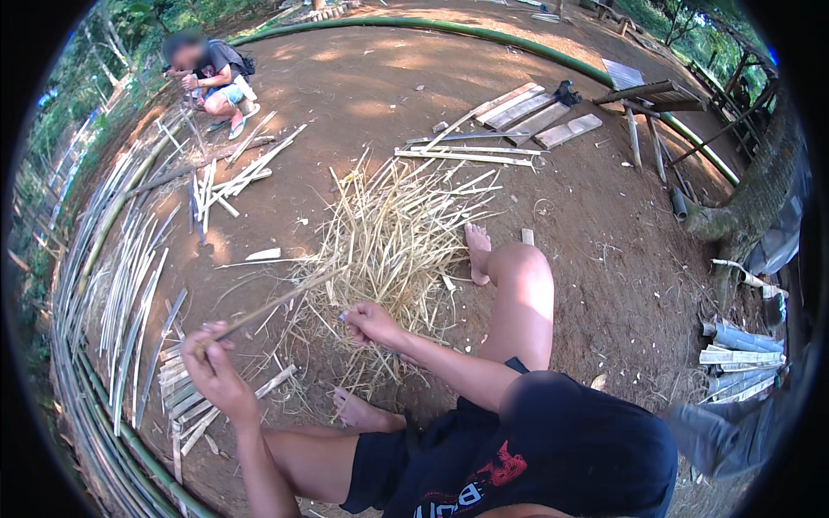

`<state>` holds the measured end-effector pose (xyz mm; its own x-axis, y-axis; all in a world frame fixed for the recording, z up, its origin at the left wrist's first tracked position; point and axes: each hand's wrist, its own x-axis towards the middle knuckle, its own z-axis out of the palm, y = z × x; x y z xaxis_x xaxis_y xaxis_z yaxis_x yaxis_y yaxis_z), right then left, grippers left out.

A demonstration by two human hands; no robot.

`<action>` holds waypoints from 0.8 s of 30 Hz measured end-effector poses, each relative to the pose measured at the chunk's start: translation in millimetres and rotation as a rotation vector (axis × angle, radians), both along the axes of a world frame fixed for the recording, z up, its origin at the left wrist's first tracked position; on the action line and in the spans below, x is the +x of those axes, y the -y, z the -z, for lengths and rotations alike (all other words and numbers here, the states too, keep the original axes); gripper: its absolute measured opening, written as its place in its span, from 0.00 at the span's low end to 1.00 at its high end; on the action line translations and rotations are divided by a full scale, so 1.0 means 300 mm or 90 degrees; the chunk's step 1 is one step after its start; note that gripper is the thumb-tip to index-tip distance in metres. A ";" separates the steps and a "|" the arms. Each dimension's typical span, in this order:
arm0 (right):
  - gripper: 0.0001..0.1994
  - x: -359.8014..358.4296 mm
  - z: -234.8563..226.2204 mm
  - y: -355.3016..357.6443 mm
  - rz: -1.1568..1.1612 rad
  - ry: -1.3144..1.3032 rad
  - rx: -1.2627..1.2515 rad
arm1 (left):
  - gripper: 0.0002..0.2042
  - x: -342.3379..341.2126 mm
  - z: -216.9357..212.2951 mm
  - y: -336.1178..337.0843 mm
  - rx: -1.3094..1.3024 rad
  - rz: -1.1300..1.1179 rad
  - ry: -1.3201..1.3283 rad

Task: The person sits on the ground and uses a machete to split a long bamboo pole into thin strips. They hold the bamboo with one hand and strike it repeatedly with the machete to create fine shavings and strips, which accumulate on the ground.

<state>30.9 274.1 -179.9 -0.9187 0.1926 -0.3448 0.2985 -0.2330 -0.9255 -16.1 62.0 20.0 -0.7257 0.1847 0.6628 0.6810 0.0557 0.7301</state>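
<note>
My left hand (211, 367) is closed around a thin bamboo strip (276, 304). The strip slants up and to the right, and its far end lies over a loose heap of pale bamboo strips and shavings (393, 233). At the near edge of that heap is my right hand (373, 325), its fingers closed. A small bluish-grey bit shows at these fingertips, too small to name. Between my two hands there is a gap, with the strip passing above and left of the right one. My bare feet rest on the soil on either side of the shavings.
Split bamboo pieces (183, 393) lie beside my left hand, and long strips (129, 319) and green poles (104, 406) line the left side. Flat boards (527, 112) lie ahead near a wooden bench (648, 95). A person (216, 78) squats at the far left. A tree trunk (751, 194) stands right.
</note>
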 end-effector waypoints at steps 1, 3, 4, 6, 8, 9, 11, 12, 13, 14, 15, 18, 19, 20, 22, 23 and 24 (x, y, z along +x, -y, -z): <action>0.10 0.017 0.033 0.005 0.019 0.050 -0.016 | 0.08 -0.043 -0.032 0.014 0.067 -0.001 0.015; 0.08 0.063 0.317 -0.034 0.043 0.152 0.066 | 0.09 -0.097 -0.085 -0.029 0.243 0.042 0.073; 0.10 0.100 0.427 -0.024 -0.010 0.178 0.299 | 0.09 -0.115 -0.111 -0.026 0.332 0.057 0.112; 0.16 0.214 0.640 -0.050 0.000 0.266 0.431 | 0.10 -0.189 -0.113 -0.047 0.380 0.164 0.100; 0.24 0.266 0.648 0.019 -0.122 0.388 0.584 | 0.12 -0.197 -0.144 -0.014 0.426 0.151 0.099; 0.29 0.286 0.573 0.048 -0.214 0.350 0.613 | 0.13 -0.190 -0.138 0.029 0.407 0.137 0.098; 0.28 0.281 0.635 0.054 -0.239 0.336 0.661 | 0.14 -0.202 -0.125 -0.016 0.376 0.101 0.087; 0.27 0.273 0.630 0.050 -0.238 0.329 0.684 | 0.15 -0.201 -0.104 -0.041 0.358 0.055 0.079; 0.26 0.261 0.652 0.034 -0.239 0.337 0.674 | 0.16 -0.212 -0.091 -0.064 0.359 0.051 0.079; 0.24 0.252 0.675 0.030 -0.239 0.345 0.663 | 0.17 -0.212 -0.093 -0.079 0.374 0.064 0.087; 0.23 0.242 0.690 0.019 -0.231 0.360 0.652 | 0.17 -0.216 -0.099 -0.102 0.391 0.085 0.097; 0.21 0.227 0.719 0.014 -0.268 0.379 0.639 | 0.19 -0.259 -0.110 -0.091 0.392 0.131 0.130; 0.19 0.235 0.691 0.010 -0.257 0.320 0.618 | 0.19 -0.278 -0.112 -0.054 0.379 0.143 0.131; 0.18 0.229 0.665 0.015 -0.257 0.332 0.571 | 0.20 -0.289 -0.108 -0.026 0.366 0.156 0.132; 0.17 0.191 0.540 0.023 -0.264 0.349 0.486 | 0.19 -0.246 -0.161 -0.039 0.363 0.094 0.089; 0.13 0.209 0.529 0.036 -0.199 0.306 0.487 | 0.19 -0.227 -0.192 -0.036 0.359 0.071 0.078; 0.13 0.202 0.485 0.042 -0.183 0.310 0.349 | 0.18 -0.204 -0.228 -0.023 0.357 0.047 0.061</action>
<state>91.6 261.6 -325.4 -0.7285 0.2295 -0.6455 0.6790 0.3666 -0.6360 -77.4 68.9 88.2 -0.7859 -0.1235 0.6059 0.5977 -0.4029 0.6932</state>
